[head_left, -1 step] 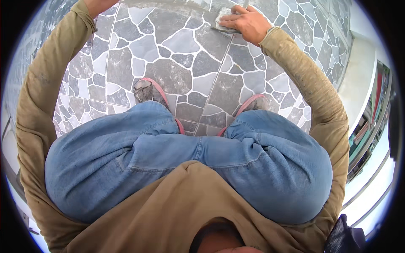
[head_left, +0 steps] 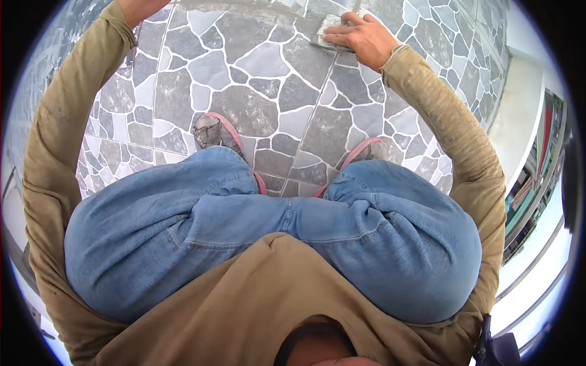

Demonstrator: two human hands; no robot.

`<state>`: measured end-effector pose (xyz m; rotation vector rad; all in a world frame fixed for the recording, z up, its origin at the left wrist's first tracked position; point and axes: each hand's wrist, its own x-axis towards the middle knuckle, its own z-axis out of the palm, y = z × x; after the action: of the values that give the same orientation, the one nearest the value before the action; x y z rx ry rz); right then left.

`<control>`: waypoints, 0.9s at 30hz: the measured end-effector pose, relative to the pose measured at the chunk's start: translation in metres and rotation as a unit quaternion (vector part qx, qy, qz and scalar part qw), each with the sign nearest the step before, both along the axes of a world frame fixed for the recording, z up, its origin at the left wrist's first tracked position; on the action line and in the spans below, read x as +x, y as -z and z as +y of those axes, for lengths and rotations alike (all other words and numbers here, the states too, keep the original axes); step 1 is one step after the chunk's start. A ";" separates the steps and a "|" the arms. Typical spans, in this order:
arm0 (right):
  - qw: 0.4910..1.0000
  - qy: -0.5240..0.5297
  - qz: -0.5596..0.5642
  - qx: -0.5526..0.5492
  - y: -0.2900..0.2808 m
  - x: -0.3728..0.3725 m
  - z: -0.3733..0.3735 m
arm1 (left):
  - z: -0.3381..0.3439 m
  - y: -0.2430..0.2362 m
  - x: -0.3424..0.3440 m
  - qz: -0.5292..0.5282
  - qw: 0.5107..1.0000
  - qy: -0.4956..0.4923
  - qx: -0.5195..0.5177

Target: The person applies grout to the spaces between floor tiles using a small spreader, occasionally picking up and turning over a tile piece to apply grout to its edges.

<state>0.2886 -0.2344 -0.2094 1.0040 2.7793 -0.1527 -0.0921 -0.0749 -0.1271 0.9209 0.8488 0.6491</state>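
Observation:
On the tiled floor (head_left: pixel 244 110), my right hand (head_left: pixel 368 41) grips a flat grey-smeared pad (head_left: pixel 329 35) from above, its fingers bent over the top. The pad lies across a dark joint between tiles, at the far side right of the middle; whether it is a sponge or a float I cannot make out. My left hand (head_left: pixel 141 8) reaches to the far left, where the top edge of the picture cuts off its fingers. What it touches is out of sight.
The floor has a grey stone pattern with white lines, and a grey smear (head_left: pixel 244 8) runs along the far edge. My two shoes (head_left: pixel 217 133) stand between my hands and my bent knees. At the right rises a white ledge (head_left: pixel 519 100) beside a shelf with coloured items (head_left: pixel 540 165).
My right hand has slid slightly to the right and a little nearer, taking the pad with it. The left hand has shifted slightly left.

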 end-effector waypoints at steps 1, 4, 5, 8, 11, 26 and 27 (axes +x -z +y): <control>1.000 0.021 -0.011 -0.014 0.000 0.010 -0.010 | -0.003 -0.004 -0.003 0.017 1.000 -0.020 -0.009; 0.999 0.039 -0.020 -0.016 -0.003 0.024 -0.030 | -0.014 -0.014 -0.026 0.011 0.998 -0.047 -0.030; 0.999 0.045 -0.022 -0.007 -0.005 0.031 -0.036 | -0.014 -0.014 -0.028 0.005 0.999 -0.046 -0.028; 0.993 0.107 -0.014 -0.049 -0.020 0.044 -0.047 | -0.021 -0.023 -0.025 -0.016 0.998 -0.039 -0.043; 0.885 0.373 0.200 -0.195 -0.052 0.077 -0.057 | -0.029 -0.020 -0.016 -0.032 0.999 -0.022 -0.026; 0.643 0.657 0.388 -0.062 -0.352 0.149 -0.151 | -0.099 0.034 0.171 -0.098 0.944 0.278 -0.150; 0.641 0.677 0.360 -0.043 -0.357 0.162 -0.150 | -0.106 0.035 0.171 -0.084 0.939 0.292 -0.161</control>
<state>0.4507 -0.3840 0.1472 3.2479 1.5759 -1.0052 0.0785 -0.1812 -0.1625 0.7511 0.4695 0.0635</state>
